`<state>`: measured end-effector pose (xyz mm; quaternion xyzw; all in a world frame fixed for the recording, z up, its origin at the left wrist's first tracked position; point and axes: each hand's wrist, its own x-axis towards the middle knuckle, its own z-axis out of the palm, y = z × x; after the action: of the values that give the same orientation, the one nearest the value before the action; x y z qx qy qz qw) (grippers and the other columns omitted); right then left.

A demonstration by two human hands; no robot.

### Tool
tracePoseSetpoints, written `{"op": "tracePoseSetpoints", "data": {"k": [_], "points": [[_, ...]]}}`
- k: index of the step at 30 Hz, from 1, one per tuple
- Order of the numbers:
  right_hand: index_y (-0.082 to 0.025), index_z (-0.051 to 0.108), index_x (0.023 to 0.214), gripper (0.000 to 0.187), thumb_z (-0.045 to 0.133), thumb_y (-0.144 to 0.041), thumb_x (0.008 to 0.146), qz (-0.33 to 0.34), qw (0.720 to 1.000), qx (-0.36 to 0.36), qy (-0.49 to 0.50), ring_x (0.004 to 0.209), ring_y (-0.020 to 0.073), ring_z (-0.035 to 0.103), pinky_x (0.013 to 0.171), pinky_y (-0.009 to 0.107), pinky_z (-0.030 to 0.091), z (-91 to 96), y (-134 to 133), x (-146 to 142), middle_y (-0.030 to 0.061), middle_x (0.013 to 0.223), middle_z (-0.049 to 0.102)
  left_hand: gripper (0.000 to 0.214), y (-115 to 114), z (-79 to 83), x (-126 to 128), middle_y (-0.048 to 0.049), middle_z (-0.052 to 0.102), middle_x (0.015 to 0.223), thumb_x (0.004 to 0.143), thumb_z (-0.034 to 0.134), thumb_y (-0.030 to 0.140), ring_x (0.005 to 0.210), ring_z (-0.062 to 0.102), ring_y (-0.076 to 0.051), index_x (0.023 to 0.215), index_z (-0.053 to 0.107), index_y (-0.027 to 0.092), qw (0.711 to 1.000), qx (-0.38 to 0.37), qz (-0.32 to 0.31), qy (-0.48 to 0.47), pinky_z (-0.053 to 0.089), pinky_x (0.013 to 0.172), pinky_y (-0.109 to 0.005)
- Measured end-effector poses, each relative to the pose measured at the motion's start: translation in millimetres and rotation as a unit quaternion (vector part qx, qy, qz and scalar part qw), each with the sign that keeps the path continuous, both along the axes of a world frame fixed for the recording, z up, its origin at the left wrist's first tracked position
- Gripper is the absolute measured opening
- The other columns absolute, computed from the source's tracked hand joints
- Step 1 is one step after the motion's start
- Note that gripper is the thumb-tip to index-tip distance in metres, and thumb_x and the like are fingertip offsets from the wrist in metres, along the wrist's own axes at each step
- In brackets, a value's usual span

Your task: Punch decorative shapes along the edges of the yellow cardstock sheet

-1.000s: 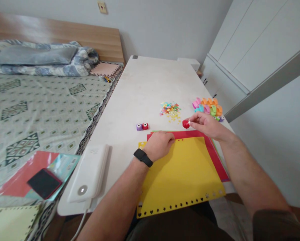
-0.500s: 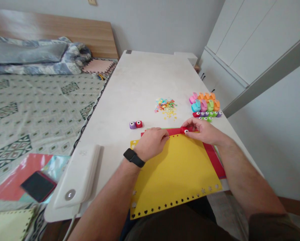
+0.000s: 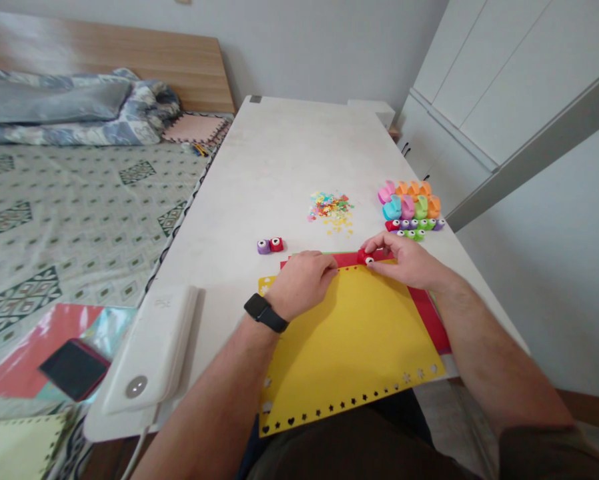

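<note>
A yellow sheet [image 3: 352, 340] lies on a red sheet [image 3: 429, 317] at the near edge of the white table [image 3: 279, 173]; small shapes are punched out along its edges. My left hand [image 3: 302, 280], with a black watch at the wrist, rests curled on the yellow sheet's far left edge. My right hand [image 3: 404, 257] pinches a small red paper punch [image 3: 364, 257] set on the yellow sheet's far edge.
A purple and a red punch [image 3: 270, 245] sit left of the sheets. Confetti [image 3: 329, 208] lies mid-table, and several coloured punches [image 3: 412, 210] are grouped at the right edge. A white power bank [image 3: 149, 347] lies front left. The bed to the left holds papers and a phone [image 3: 74, 369].
My right hand brought the red punch down from above the table onto the yellow sheet's far edge. My left hand stayed on the sheet.
</note>
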<state>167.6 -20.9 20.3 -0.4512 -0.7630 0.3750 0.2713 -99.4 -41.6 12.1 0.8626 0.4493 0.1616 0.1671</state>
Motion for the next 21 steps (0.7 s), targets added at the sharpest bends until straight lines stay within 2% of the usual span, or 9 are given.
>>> {"op": "tracePoseSetpoints", "data": {"k": [9, 15, 21], "points": [[-0.025, 0.065, 0.106, 0.022, 0.074, -0.030, 0.087, 0.009, 1.000, 0.009, -0.010, 0.109, 0.0240, 0.068, 0.102, 0.045, 0.054, -6.9, 2.5, 2.5, 0.0052, 0.115, 0.072, 0.023, 0.5, -0.9, -0.1, -0.0073, 0.073, 0.088, 0.100, 0.052, 0.025, 0.083, 0.067, -0.021, 0.094, 0.073, 0.019, 1.000, -0.008, 0.010, -0.009, 0.047, 0.075, -0.032], [-0.025, 0.066, 0.108, 0.024, 0.074, -0.027, 0.086, 0.017, 0.999, 0.009, -0.041, 0.106, 0.0238, 0.068, 0.100, 0.044, 0.054, -4.4, 0.9, 1.3, 0.0046, 0.113, 0.073, 0.021, 2.0, -2.1, -1.1, -0.0071, 0.073, 0.088, 0.099, 0.053, 0.023, 0.083, 0.067, -0.020, 0.093, 0.072, 0.018, 1.000, -0.003, 0.005, -0.016, 0.048, 0.077, -0.032], [-0.024, 0.067, 0.125, 0.041, 0.074, -0.023, 0.085, 0.030, 0.997, 0.004, -0.077, 0.114, 0.0240, 0.067, 0.103, 0.042, 0.053, -2.2, 1.9, -0.3, 0.0070, 0.126, 0.070, 0.022, 0.1, 0.5, -0.3, -0.0075, 0.073, 0.089, 0.100, 0.053, 0.024, 0.085, 0.067, -0.021, 0.097, 0.074, 0.018, 1.000, -0.004, 0.009, -0.018, 0.049, 0.078, -0.033]]}}
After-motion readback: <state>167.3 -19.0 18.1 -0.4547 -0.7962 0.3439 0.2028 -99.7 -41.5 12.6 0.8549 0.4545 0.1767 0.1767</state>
